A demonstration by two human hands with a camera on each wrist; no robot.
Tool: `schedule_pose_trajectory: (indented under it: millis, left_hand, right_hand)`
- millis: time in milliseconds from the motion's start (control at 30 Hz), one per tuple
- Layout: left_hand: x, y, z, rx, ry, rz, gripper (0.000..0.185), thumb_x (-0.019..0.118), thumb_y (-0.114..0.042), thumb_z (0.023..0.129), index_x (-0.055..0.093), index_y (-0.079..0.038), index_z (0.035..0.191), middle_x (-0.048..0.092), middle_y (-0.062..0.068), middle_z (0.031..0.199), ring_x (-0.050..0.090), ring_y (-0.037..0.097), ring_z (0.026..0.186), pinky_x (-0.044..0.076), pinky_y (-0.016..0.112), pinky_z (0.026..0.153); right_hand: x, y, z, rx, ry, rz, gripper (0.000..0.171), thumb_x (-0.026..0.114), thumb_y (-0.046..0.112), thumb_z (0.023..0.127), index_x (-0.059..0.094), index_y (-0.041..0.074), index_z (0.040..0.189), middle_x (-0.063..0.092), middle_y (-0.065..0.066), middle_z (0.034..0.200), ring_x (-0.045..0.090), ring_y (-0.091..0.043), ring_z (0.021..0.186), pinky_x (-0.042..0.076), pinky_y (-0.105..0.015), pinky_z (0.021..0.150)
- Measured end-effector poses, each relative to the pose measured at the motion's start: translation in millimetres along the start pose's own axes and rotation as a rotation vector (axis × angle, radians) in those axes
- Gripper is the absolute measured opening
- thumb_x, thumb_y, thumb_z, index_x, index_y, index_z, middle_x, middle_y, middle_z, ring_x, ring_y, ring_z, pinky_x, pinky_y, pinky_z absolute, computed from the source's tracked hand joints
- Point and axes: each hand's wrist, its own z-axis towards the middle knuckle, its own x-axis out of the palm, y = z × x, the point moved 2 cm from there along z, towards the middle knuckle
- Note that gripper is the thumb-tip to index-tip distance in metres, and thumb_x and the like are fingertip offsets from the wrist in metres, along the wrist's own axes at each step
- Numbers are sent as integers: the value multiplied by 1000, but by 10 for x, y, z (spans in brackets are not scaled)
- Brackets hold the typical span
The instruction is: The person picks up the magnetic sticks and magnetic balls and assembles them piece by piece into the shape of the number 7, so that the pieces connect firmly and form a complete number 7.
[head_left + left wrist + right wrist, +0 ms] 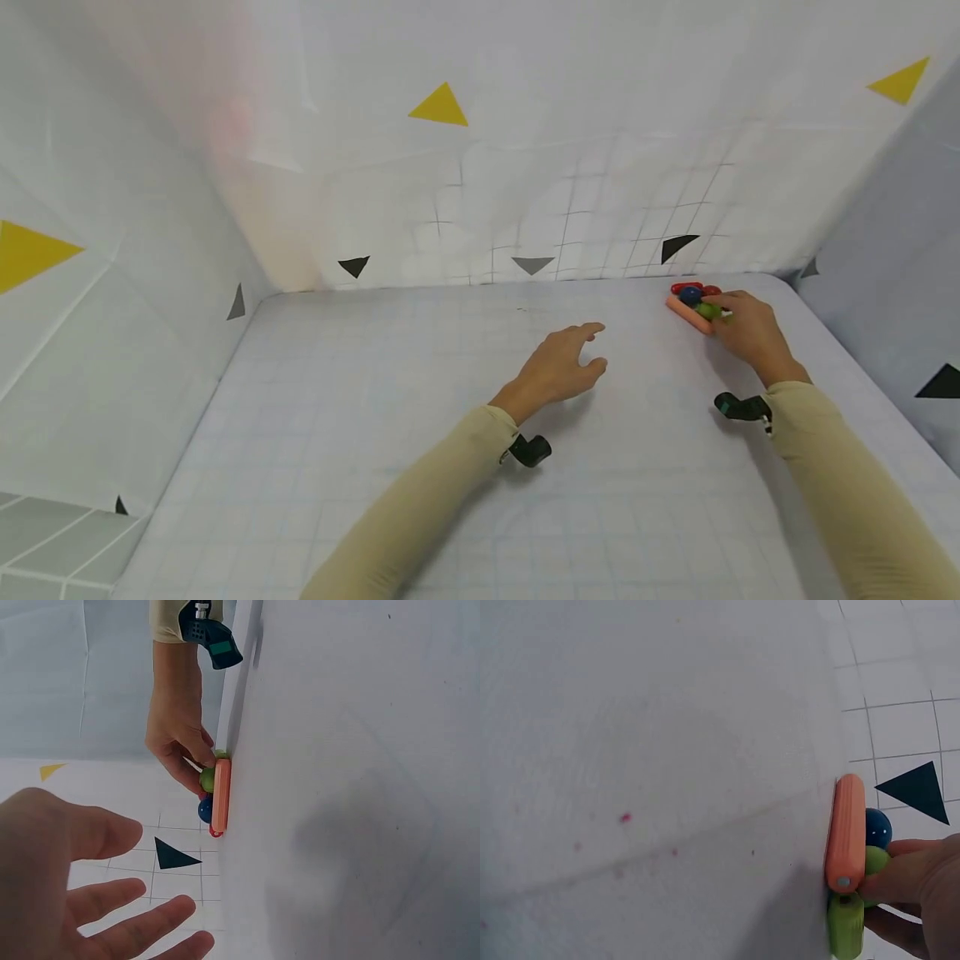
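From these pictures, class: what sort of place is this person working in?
Probably a screened-off recording booth: a gridded tabletop, white sheet walls with triangle markers, and only small toy pieces by the right hand.

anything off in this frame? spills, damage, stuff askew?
Nothing stands out. The small toy, an orange bar base with blue, green and red rounded pieces, sits at the far right of the white gridded table, where the right hand grips it. The left hand hovers open mid-table. No spill or damage visible.
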Motion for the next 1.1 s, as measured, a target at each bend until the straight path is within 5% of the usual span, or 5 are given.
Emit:
schedule_pose_trajectory:
  millis: [367, 700, 1100]
  left_hand:
    - [27, 37, -11, -19, -15, 1, 51, 52, -34, 93, 40, -25, 141, 51, -6, 130, 48, 10, 114, 42, 30, 89]
    - [48, 47, -12, -3, -20, 2, 51, 52, -32, 92, 41, -22, 141, 52, -2, 130, 47, 12, 116, 41, 31, 91]
    - [33, 79, -31, -6, -19, 9, 51, 51, -33, 92, 40, -25, 142, 52, -1, 130, 47, 15, 116, 41, 35, 91]
  right_hand:
    - [61, -32, 0, 45, 47, 16, 41, 65, 11, 87, 53, 1, 124, 46, -32, 122, 40, -44, 103, 37, -61, 86]
    - [75, -81, -65, -6, 72, 3, 42, 67, 10, 83, 58, 5, 124, 52, -18, 92, 44, -33, 83, 41, -42, 64]
    - [45, -56, -98, -43, 16, 36, 43, 74, 18, 81, 59, 4, 118, 57, -17, 93, 48, -32, 83, 43, -41, 64]
